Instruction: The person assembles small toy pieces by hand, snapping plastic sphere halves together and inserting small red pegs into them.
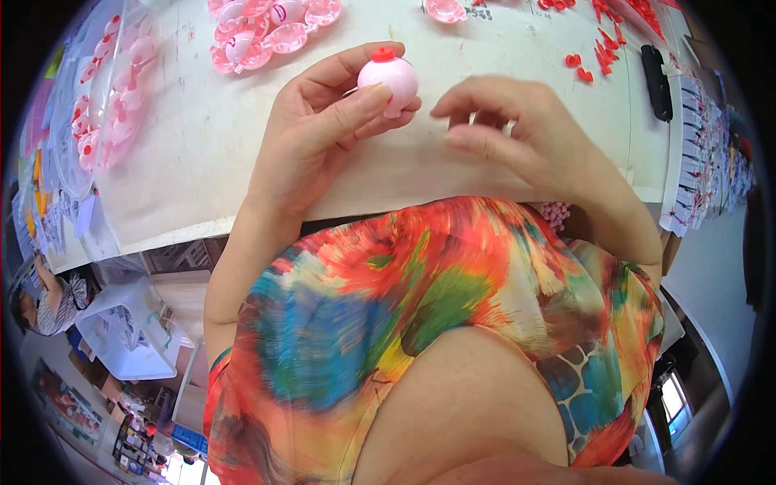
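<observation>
A round, glossy pink plastic ball-shaped piece (pixel 394 81) with a red cap on top and a small pink tab below is gripped by my left hand (pixel 311 121). My thumb presses on its front while the fingers wrap behind it. To its right, apart from it, my right hand (pixel 517 121) hovers over the table (pixel 202 178) with fingers curled and slightly parted, a little blurred. Nothing shows between those fingers. Beyond my left hand lies a cluster of pink plastic pieces (pixel 267 36), some with darker pink marks.
One pink shell piece (pixel 445 10) lies at the far edge. Small red parts (pixel 585 75) are scattered at the far right, beside a black elongated object (pixel 656 82). A clear bag of pink pieces (pixel 121 105) sits left. Another person (pixel 55 305) is at lower left, near a white bin (pixel 129 331).
</observation>
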Demonstrator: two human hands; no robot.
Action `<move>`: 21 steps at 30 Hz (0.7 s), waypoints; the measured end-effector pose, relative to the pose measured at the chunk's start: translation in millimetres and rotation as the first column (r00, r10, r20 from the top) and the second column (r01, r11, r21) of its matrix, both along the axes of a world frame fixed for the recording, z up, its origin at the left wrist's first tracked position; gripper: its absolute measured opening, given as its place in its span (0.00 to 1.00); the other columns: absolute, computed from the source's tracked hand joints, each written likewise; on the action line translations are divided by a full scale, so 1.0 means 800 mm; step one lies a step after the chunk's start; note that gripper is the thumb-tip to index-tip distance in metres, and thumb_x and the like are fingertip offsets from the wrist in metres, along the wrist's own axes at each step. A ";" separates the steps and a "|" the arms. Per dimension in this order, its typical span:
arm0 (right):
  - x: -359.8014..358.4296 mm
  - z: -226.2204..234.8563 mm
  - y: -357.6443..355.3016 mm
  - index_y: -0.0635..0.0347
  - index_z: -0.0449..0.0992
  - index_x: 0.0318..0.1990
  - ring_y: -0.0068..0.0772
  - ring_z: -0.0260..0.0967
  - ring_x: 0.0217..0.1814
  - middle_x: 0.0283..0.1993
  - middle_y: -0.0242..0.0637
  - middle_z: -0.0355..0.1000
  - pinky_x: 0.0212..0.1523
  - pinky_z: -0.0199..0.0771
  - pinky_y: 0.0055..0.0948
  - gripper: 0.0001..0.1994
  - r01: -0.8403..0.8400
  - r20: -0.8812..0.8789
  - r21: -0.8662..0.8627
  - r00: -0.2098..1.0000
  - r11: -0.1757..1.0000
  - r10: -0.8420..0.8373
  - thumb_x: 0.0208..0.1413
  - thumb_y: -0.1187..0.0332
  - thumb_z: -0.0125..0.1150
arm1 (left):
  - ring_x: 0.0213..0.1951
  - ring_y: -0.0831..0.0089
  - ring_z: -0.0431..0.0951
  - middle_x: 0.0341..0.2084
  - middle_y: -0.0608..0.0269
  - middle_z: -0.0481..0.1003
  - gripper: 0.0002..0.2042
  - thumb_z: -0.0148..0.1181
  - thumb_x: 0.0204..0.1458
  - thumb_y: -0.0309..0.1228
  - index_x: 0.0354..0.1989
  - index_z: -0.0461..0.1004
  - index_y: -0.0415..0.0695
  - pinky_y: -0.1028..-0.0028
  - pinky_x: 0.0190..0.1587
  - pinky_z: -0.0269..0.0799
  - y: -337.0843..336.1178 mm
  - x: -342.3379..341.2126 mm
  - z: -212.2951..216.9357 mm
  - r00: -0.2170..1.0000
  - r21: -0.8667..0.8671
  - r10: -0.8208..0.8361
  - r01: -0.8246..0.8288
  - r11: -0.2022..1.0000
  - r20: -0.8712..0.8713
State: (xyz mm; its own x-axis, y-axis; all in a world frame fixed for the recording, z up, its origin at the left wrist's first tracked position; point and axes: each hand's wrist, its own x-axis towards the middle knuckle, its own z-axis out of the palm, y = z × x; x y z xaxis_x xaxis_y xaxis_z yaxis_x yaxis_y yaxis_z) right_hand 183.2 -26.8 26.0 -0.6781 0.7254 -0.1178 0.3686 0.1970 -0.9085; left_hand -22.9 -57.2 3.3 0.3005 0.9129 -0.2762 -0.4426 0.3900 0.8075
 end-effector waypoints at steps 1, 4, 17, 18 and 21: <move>0.002 -0.002 -0.012 0.66 0.70 0.36 0.23 0.64 0.25 0.26 0.37 0.69 0.28 0.65 0.21 0.11 -0.016 -0.013 -0.114 1.000 0.993 0.014 0.49 0.66 0.56 | 0.42 0.68 0.72 0.42 0.52 0.68 0.21 0.52 0.48 0.30 0.50 0.61 0.34 0.74 0.43 0.70 -0.006 0.001 -0.001 1.000 -0.002 -0.008 0.008 1.000 0.001; -0.002 -0.004 -0.049 0.66 0.70 0.38 0.20 0.64 0.27 0.30 0.34 0.70 0.29 0.66 0.19 0.13 -0.012 -0.200 -0.647 0.968 0.762 -0.154 0.51 0.64 0.54 | 0.43 0.67 0.71 0.41 0.52 0.69 0.22 0.56 0.46 0.32 0.48 0.63 0.33 0.72 0.46 0.68 -0.029 0.006 -0.002 0.995 0.119 -0.030 0.041 0.992 -0.096; 0.023 -0.063 -0.182 0.62 0.68 0.40 0.19 0.67 0.26 0.33 0.37 0.70 0.28 0.67 0.14 0.13 -0.239 -0.398 -0.906 0.760 0.348 -0.514 0.53 0.62 0.52 | 0.25 0.76 0.72 0.29 0.59 0.72 0.15 0.56 0.44 0.19 0.43 0.66 0.34 0.77 0.31 0.70 -0.131 0.051 -0.027 0.945 -0.066 -0.307 0.315 0.947 0.113; 0.026 -0.069 -0.188 0.62 0.68 0.39 0.20 0.68 0.25 0.32 0.37 0.70 0.27 0.68 0.14 0.14 -0.230 -0.362 -0.927 0.757 0.295 -0.544 0.54 0.60 0.50 | 0.25 0.77 0.72 0.29 0.59 0.72 0.15 0.56 0.45 0.20 0.43 0.66 0.34 0.78 0.32 0.69 -0.134 0.053 -0.029 0.952 -0.122 -0.302 0.306 0.944 0.047; 0.029 -0.087 -0.203 0.60 0.68 0.36 0.19 0.67 0.24 0.32 0.36 0.71 0.26 0.68 0.15 0.15 -0.267 -0.427 -0.902 0.664 0.339 -0.614 0.55 0.56 0.47 | 0.34 0.76 0.72 0.35 0.60 0.71 0.18 0.56 0.47 0.30 0.46 0.66 0.37 0.77 0.39 0.68 -0.140 0.062 -0.041 0.946 -0.142 -0.320 0.324 0.936 0.049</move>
State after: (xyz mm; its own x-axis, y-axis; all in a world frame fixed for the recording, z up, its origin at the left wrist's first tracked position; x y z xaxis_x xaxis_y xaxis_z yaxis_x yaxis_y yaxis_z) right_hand 206.2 -189.6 -43.5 -0.7262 0.5783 -0.3717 -0.4426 -0.8070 -0.3910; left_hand 27.1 -168.9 -29.8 0.5798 0.7165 -0.3879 -0.2929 0.6276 0.7214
